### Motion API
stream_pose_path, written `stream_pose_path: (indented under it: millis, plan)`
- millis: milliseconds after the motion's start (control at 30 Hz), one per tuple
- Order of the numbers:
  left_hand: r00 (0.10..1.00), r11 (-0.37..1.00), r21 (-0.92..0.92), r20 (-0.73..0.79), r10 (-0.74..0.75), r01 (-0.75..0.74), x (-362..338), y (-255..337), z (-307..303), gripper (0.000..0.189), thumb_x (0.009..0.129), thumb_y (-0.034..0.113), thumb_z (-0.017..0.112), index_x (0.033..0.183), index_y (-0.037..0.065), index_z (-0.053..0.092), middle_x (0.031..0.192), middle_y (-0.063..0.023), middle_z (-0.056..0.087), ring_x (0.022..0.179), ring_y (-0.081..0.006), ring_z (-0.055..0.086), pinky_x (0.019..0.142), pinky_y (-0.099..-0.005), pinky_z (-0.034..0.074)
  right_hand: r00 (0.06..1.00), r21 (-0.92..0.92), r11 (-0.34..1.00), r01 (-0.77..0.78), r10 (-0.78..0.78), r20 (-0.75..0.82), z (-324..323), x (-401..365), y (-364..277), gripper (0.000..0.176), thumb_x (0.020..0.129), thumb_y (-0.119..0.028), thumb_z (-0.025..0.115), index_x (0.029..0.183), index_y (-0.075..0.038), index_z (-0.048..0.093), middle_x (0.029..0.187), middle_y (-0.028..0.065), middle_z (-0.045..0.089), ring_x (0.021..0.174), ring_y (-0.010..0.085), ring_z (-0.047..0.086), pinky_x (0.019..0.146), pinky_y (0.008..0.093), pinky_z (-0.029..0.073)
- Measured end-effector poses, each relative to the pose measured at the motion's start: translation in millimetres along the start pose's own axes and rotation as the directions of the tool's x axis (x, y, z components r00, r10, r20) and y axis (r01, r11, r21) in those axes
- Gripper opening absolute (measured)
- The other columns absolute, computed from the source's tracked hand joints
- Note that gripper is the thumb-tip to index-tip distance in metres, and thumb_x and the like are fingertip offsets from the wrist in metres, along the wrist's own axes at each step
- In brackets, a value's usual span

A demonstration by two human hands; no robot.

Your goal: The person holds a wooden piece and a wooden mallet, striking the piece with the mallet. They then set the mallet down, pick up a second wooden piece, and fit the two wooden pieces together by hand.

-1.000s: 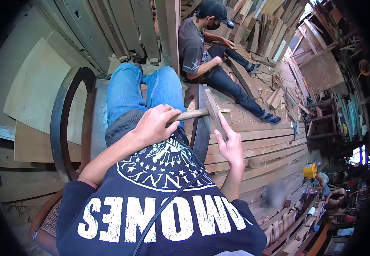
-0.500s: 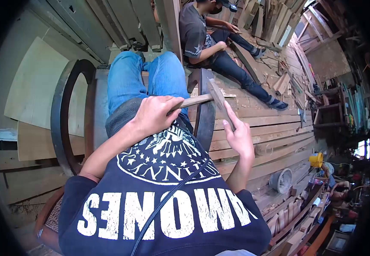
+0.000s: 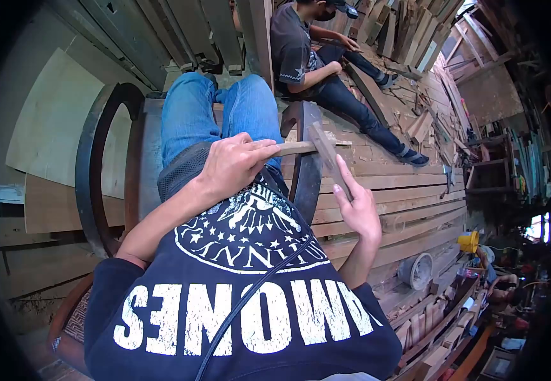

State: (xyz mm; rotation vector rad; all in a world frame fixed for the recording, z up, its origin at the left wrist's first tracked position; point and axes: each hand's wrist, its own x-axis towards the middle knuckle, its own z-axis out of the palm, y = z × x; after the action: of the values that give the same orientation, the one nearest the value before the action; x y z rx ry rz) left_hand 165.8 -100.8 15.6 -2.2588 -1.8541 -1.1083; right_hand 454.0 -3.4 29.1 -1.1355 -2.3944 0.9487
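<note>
My left hand (image 3: 238, 166) is closed around one end of a narrow wooden stick (image 3: 296, 148) above my lap. The stick's other end meets a flat wooden piece (image 3: 327, 151), which slants across it over the dark curved chair arm (image 3: 307, 166) on the right. My right hand (image 3: 359, 213) grips the lower end of that flat piece, its index finger stretched along the edge and its thumb on the near side. Whether the two pieces are joined or only touching, I cannot tell.
A seated person (image 3: 313, 60) is on the floor ahead, legs stretched right. Another curved chair arm (image 3: 94, 171) stands at left. Stacked boards (image 3: 409, 32) lean at the back. A grey bucket (image 3: 416, 271) and a yellow container (image 3: 470, 241) lie right, near cluttered wood and tools.
The fingers of my left hand have shifted and now lie further over the stick. The flat piece and my right hand have moved slightly toward the lower right.
</note>
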Motion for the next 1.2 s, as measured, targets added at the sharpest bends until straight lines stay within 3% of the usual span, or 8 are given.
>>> stream_pose_path:
  millis: [100, 167, 367, 467, 667, 800, 967, 1200]
  plan:
    - [1.0, 1.0, 0.003, -0.019, 0.023, -0.022, -0.8, -0.6, 0.4, 0.037, 0.076, 0.006, 0.078, 0.111, 0.014, 0.077, 0.113, -0.0012, 0.076, 0.074, -0.0213, 0.066, 0.067, -0.0326, 0.058, 0.992, -0.109, 0.986, -0.126, 0.125, -0.022, -6.3, -0.6, -5.7, 0.066, 0.096, -0.008, 0.061, 0.156, -0.025, 0.041, 0.104, 0.0229, 0.07, 0.074, 0.0216, 0.058, 0.084, 0.0329, 0.051]
    - [0.999, 1.0, 0.005, -0.021, 0.031, -0.031, -0.1, -1.5, 0.6, 0.037, 0.075, 0.006, 0.079, 0.111, 0.014, 0.077, 0.113, -0.0011, 0.076, 0.074, -0.0212, 0.066, 0.067, -0.0325, 0.058, 0.991, -0.033, 0.992, -0.121, 0.123, 0.047, -10.2, -1.8, -4.8, 0.068, 0.096, -0.012, 0.063, 0.156, -0.031, 0.038, 0.121, 0.0264, 0.066, 0.115, 0.0442, 0.062, 0.095, 0.0456, 0.051]
    - [0.999, 0.999, -0.038, -0.036, 0.017, -0.018, 1.3, -1.2, -1.2, 0.031, 0.076, 0.01, 0.077, 0.107, 0.01, 0.073, 0.103, -0.0004, 0.075, 0.078, -0.0234, 0.065, 0.066, -0.0363, 0.057, 0.998, -0.035, 0.997, -0.066, 0.067, 0.02, -8.2, -4.6, -3.2, 0.067, 0.096, -0.011, 0.062, 0.156, -0.031, 0.039, 0.125, 0.0245, 0.066, 0.118, 0.0435, 0.061, 0.098, 0.0444, 0.05]
    - [0.991, 0.995, -0.032, -0.091, -0.096, 0.093, -1.5, -2.3, 0.7, 0.036, 0.079, 0.032, 0.084, 0.101, 0.005, 0.073, 0.085, -0.0095, 0.072, 0.074, -0.0259, 0.069, 0.063, -0.0381, 0.056, 0.998, -0.013, 0.998, -0.066, 0.066, 0.012, -6.7, -5.7, -3.1, 0.067, 0.096, -0.012, 0.062, 0.156, -0.031, 0.039, 0.126, 0.0244, 0.066, 0.119, 0.0434, 0.06, 0.098, 0.0446, 0.051]
    - [0.985, 0.997, -0.018, -0.155, -0.074, 0.072, 3.1, 0.3, -0.1, 0.028, 0.079, 0.029, 0.085, 0.084, 0.003, 0.077, 0.074, -0.0087, 0.069, 0.061, -0.023, 0.067, 0.056, -0.034, 0.055, 0.996, -0.032, 0.996, -0.082, 0.083, 0.039, -12.1, -8.2, -6.7, 0.068, 0.096, -0.012, 0.062, 0.156, -0.032, 0.039, 0.121, 0.026, 0.066, 0.114, 0.0454, 0.061, 0.095, 0.0463, 0.051]
    - [0.989, 0.996, -0.008, -0.12, -0.084, 0.083, 2.4, -0.8, 0.0, 0.027, 0.079, 0.029, 0.084, 0.088, 0.004, 0.078, 0.072, -0.0074, 0.066, 0.059, -0.0223, 0.066, 0.054, -0.034, 0.054, 0.97, -0.033, 0.974, -0.223, 0.225, 0.091, -16.7, -6.7, -18.6, 0.064, 0.095, -0.01, 0.061, 0.155, -0.026, 0.043, 0.128, 0.0252, 0.065, 0.121, 0.0392, 0.064, 0.1, 0.0397, 0.049]
    - [0.994, 0.995, 0.001, -0.022, -0.103, 0.103, 0.3, -1.0, -0.6, 0.026, 0.08, 0.029, 0.083, 0.09, 0.006, 0.078, 0.072, -0.0067, 0.062, 0.058, -0.0234, 0.065, 0.055, -0.0353, 0.054, 0.989, -0.08, 0.987, -0.136, 0.14, 0.044, -9.3, -3.7, -15.5, 0.068, 0.095, -0.013, 0.062, 0.156, -0.032, 0.038, 0.108, 0.0291, 0.068, 0.104, 0.047, 0.064, 0.089, 0.0492, 0.052]
    - [0.989, 0.989, -0.025, -0.001, -0.147, 0.147, -1.4, -0.9, -0.6, 0.026, 0.082, 0.029, 0.083, 0.092, 0.006, 0.078, 0.079, -0.0089, 0.062, 0.059, -0.0251, 0.065, 0.055, -0.0376, 0.054, 1.0, -0.089, 0.996, -0.003, 0.002, -0.008, -7.5, -11.8, -4.0, 0.068, 0.095, -0.013, 0.062, 0.156, -0.031, 0.037, 0.1, 0.0286, 0.069, 0.095, 0.0479, 0.066, 0.083, 0.05, 0.052]
